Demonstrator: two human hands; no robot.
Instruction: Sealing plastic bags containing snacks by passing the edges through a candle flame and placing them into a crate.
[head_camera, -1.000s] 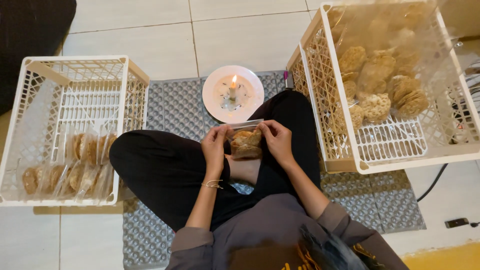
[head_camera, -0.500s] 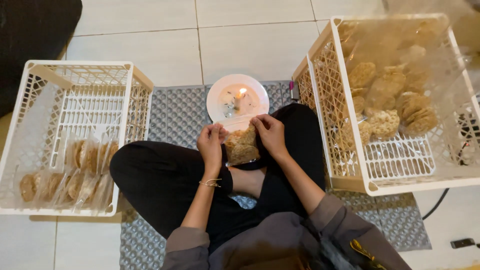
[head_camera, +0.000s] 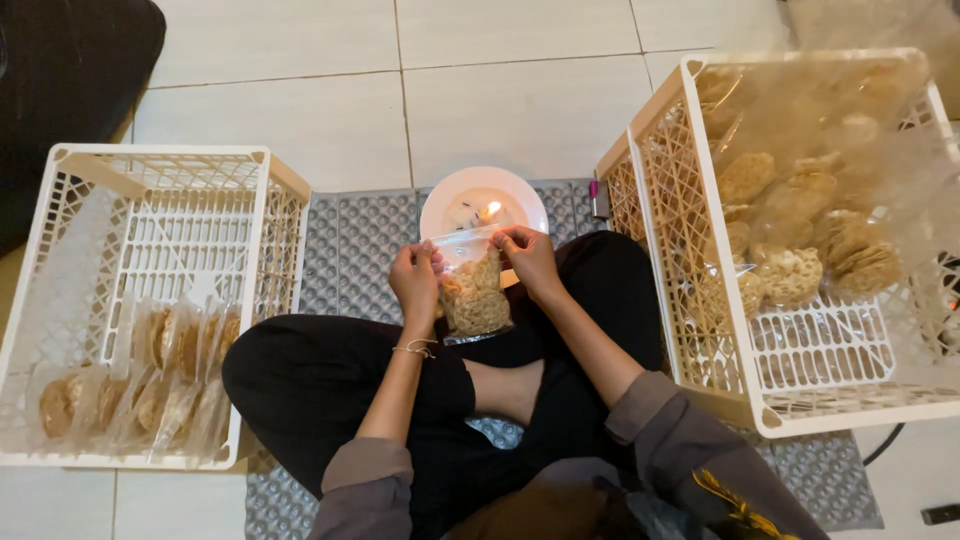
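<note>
A clear plastic bag of brown crackers (head_camera: 474, 292) hangs upright in front of me over my crossed legs. My left hand (head_camera: 415, 281) pinches its top left corner and my right hand (head_camera: 527, 258) pinches its top right corner, stretching the mouth flat. Just beyond the bag's top edge stands a white plate (head_camera: 452, 208) with a small lit candle flame (head_camera: 491, 210).
A white plastic crate (head_camera: 272, 215) on my left holds a row of packed cracker bags (head_camera: 140, 385). A second white crate (head_camera: 655, 215) on my right holds loose crackers (head_camera: 790, 235) in a big clear liner. A grey mat (head_camera: 350, 250) lies under me on the tiled floor.
Both hands have carried the bag away from my body toward the plate, its top edge nearing the flame. The bag has turned from lying flat to hanging upright.
</note>
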